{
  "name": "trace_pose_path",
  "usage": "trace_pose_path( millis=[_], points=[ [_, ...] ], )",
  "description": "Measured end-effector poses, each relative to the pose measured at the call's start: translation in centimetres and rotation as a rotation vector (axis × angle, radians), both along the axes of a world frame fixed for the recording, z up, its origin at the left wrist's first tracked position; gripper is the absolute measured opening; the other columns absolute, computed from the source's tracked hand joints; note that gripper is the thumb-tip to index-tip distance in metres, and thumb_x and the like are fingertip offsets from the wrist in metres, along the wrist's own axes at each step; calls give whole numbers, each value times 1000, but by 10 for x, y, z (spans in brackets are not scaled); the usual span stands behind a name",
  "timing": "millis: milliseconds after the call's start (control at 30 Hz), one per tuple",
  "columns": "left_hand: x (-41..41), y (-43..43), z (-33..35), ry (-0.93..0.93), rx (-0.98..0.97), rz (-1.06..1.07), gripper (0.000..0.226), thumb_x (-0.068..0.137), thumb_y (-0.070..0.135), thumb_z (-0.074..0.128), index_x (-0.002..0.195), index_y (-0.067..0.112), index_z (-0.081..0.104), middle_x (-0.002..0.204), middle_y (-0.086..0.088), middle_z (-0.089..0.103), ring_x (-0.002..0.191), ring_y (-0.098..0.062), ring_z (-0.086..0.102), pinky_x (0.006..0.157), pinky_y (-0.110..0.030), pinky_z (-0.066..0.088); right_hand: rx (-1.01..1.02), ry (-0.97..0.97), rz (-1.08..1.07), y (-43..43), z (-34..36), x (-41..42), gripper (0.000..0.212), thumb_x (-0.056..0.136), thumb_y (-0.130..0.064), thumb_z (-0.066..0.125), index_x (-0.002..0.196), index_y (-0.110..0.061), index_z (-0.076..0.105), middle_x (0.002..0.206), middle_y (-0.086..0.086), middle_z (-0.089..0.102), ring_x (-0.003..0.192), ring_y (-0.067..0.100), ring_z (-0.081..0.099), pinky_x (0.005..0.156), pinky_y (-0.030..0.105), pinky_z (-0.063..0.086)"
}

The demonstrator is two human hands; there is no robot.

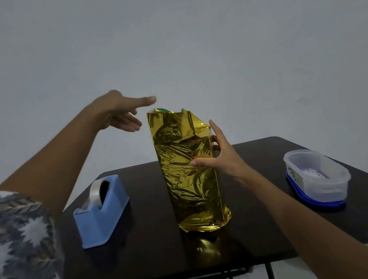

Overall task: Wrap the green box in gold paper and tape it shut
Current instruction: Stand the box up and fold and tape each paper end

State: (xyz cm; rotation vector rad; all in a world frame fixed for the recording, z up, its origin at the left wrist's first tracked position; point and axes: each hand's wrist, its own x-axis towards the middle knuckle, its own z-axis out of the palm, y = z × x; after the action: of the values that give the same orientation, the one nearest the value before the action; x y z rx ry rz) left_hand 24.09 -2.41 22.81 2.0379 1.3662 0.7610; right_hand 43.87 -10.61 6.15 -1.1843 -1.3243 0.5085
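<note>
Right hand (219,156) grips gold-wrapped box (190,189), dark table (269,230), grey wall (189,35)

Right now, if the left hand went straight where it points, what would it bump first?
Probably the gold paper near its open top, though the left hand might skim above; depth unclear.

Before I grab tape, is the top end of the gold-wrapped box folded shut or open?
Open: the shiny gold wrapping paper stands unfolded at the top, green box showing inside.

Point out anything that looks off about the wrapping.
The gold paper gapes at the top, where the green box peeks out; its upper right corner sags, and the bottom end is crumpled.
</note>
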Motion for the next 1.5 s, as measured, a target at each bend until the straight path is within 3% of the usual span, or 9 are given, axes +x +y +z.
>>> trace_pose_path(
  millis=[200,333,467,567,733,1067,1233,1400,1500],
  points=[
    [32,3,1,-108,260,-24,19,80,2,69,96,-7,66,72,-14,65,40,-6,58,47,-18,53,-10,15,-9,-2,1,0,114,67,-16,82,149,-34,4,149,9,28,135,25,31,104,36,33],
    [15,15,3,-504,362,39,16,88,14,64,97,0,64,77,-11,68,57,-14,65,51,-20,54,-2,38,-22,-2,0,1,125,66,-15,83,148,-36,-8,149,12,28,135,26,31,105,38,33],
    [-9,27,-59,-359,180,-147,8,87,6,63,81,6,68,81,-10,68,75,-20,65,60,-22,58,-4,44,-14,-2,-1,0,125,65,-16,83,148,-37,-9,150,12,26,136,26,30,102,37,34],
    [-14,32,-97,-448,-22,-342,17,85,1,62,76,9,74,85,-8,72,87,-22,67,72,-31,59,3,32,-21,-2,0,0,126,65,-16,83,147,-38,-10,151,11,25,137,26,29,103,37,33],
    [-1,32,-106,-618,22,-400,22,88,4,59,78,12,76,85,-5,73,81,-15,69,67,-26,57,-10,8,-2,-6,2,2,126,66,-14,82,145,-42,-12,153,11,22,140,26,25,108,44,31],
    [10,36,-80,-218,204,-501,25,89,3,60,83,20,77,92,6,72,80,-4,66,75,-30,53,-7,1,7,-7,4,0,122,68,-14,81,139,-48,-12,153,6,24,138,24,28,106,43,33],
    [9,33,-59,-476,226,-364,27,94,12,54,98,33,72,102,8,71,103,-14,63,83,-31,53,-13,4,-1,-6,4,0,120,62,-23,83,132,-55,-10,154,8,21,140,26,25,108,44,30],
    [7,28,-29,293,482,-634,52,85,-12,56,125,22,55,128,8,45,121,-6,36,86,-6,34,-27,19,6,-5,2,1,123,66,-19,82,144,-44,-10,153,7,22,140,25,25,101,36,33],
    [14,31,-26,374,530,-542,27,80,4,70,101,20,66,120,3,50,116,-13,43,95,-21,40,-31,22,8,-7,3,0,122,68,-16,81,145,-42,-10,153,7,22,139,24,25,100,35,34]
  ],
)
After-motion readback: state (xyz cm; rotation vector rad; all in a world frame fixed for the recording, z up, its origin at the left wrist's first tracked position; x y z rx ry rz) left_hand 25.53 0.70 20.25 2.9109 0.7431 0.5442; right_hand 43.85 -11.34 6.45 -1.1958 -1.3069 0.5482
